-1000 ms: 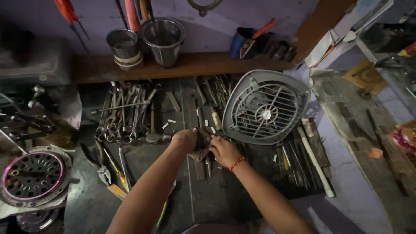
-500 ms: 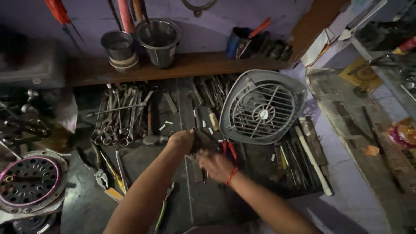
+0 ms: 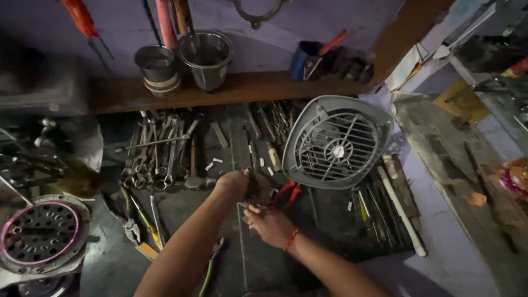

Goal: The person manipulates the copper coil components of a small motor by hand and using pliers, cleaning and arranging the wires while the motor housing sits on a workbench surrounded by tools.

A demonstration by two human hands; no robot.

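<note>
Both my hands meet over the middle of a dark tool tray (image 3: 181, 214). My left hand (image 3: 234, 184) is curled around a small dark metal part (image 3: 258, 192). My right hand (image 3: 269, 223), with a red thread bracelet at the wrist, touches the same part from below. Red-handled pliers (image 3: 289, 193) lie just right of my hands. A grey square fan grille (image 3: 336, 143) leans tilted above and to the right of them.
A row of spanners (image 3: 157, 154) lies at the left of the tray. Two metal cups (image 3: 181, 60) stand on a wooden shelf (image 3: 247, 85) behind. A round perforated disc with a pink rim (image 3: 38, 234) is at far left. A white rod (image 3: 401, 212) lies at right.
My hands have drawn slightly apart and lower, and the red pliers handles now show beside them. The camera has shifted a little.
</note>
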